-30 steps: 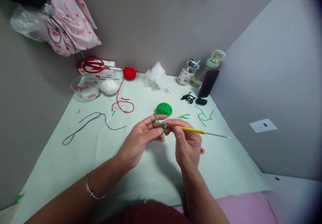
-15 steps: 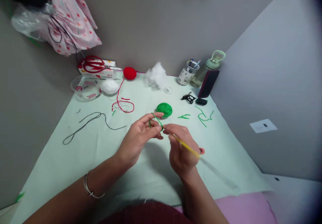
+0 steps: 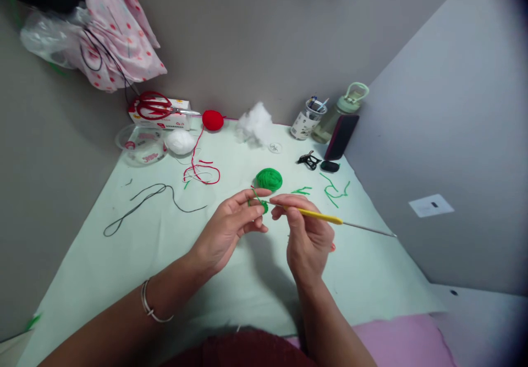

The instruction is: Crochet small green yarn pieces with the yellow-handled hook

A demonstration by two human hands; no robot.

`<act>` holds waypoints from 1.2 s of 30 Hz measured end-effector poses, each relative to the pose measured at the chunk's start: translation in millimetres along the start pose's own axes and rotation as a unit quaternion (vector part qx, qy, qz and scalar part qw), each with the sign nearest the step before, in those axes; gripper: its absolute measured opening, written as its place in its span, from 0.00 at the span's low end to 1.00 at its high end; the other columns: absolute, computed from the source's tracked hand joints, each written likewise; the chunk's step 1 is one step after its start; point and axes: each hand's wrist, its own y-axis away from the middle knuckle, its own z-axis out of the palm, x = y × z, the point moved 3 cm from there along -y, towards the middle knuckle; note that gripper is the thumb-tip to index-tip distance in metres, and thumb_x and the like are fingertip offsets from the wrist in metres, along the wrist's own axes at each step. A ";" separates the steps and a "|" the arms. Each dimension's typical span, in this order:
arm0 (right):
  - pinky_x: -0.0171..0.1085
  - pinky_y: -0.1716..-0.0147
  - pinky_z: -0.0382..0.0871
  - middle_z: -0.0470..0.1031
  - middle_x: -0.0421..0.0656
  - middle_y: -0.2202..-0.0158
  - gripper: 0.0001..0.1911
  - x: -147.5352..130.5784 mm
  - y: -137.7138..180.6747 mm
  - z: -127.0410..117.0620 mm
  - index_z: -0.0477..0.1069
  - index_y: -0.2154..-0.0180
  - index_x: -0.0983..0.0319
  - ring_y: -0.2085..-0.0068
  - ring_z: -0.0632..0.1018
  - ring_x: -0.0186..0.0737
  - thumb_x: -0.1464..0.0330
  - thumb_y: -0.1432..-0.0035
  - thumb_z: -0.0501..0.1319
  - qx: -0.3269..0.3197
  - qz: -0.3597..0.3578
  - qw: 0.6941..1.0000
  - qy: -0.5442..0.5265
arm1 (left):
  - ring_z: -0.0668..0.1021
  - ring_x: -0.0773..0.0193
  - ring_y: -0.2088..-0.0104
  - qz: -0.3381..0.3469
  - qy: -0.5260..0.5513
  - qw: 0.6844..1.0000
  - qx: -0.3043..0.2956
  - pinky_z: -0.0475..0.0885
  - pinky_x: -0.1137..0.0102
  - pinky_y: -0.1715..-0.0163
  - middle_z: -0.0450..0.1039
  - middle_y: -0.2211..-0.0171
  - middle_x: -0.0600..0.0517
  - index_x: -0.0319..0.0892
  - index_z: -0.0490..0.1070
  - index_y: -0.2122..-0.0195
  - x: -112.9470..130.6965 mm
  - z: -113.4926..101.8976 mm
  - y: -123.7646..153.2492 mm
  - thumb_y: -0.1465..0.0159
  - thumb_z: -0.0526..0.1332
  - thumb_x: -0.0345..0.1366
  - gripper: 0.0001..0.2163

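My left hand [image 3: 233,221] pinches a small green crochet piece [image 3: 264,207] between thumb and fingers, with green yarn running over the index finger. In my right hand [image 3: 307,240] is a crochet hook [image 3: 317,214] with a yellow grip and thin metal ends, held like a pencil. Its left tip reaches the green piece; whether it sits inside a loop is too small to tell. The other metal end points out to the right. Just beyond my fingers lies the green yarn ball [image 3: 269,179] on the pale cloth.
Green yarn scraps [image 3: 336,191] and a black clip [image 3: 309,160] lie to the right, before a bottle [image 3: 342,108] and pen jar [image 3: 308,119]. Behind are white stuffing [image 3: 254,125] and a red yarn ball [image 3: 213,120]. Red-handled scissors [image 3: 154,105] rest on a box; black cord [image 3: 154,193] lies left.
My right hand has turned and shifted slightly right, swinging the hook from steeply slanted to nearly level. My left hand still holds the green piece, nearly in place.
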 end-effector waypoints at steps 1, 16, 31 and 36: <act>0.37 0.67 0.76 0.82 0.42 0.62 0.09 0.6 0.3 0.3 0.82 0.59 0.56 0.68 0.79 0.34 0.68 0.30 0.61 -0.006 0.006 1.000 -0.005 | 0.73 0.73 0.72 0.001 -0.010 1.000 -0.006 0.74 0.73 0.64 0.72 0.68 0.55 0.43 0.82 0.52 -0.1 0.9 0.0 0.37 0.71 0.33 0.11; 0.37 0.64 0.77 0.82 0.42 0.59 0.13 0.3 4.3 4.1 0.82 0.54 0.52 0.62 0.81 0.37 0.74 0.32 0.62 -0.041 -0.087 0.990 0.105 | 0.74 0.73 0.71 0.012 -0.006 1.000 0.009 0.73 0.73 0.65 0.77 0.62 0.53 0.43 0.82 0.51 -2.6 1.3 -1.5 0.39 0.74 0.34 0.14; 0.37 0.66 0.76 0.83 0.42 0.63 0.07 4.4 -6.2 -1.6 0.83 0.61 0.57 0.67 0.78 0.35 0.67 0.32 0.64 -0.035 0.040 0.998 -0.018 | 0.78 0.68 0.64 0.018 -0.034 0.999 0.002 0.76 0.70 0.56 0.78 0.59 0.52 0.45 0.81 0.49 1.2 2.1 -1.3 0.38 0.73 0.34 0.15; 0.37 0.70 0.78 0.82 0.41 0.66 0.10 10.8 -8.0 -3.4 0.79 0.60 0.58 0.71 0.80 0.35 0.63 0.29 0.61 -0.034 0.095 0.987 -0.125 | 0.80 0.64 0.60 0.008 -0.043 0.999 -0.015 0.74 0.65 0.50 0.82 0.59 0.49 0.42 0.80 0.48 3.2 2.2 -1.0 0.37 0.72 0.35 0.16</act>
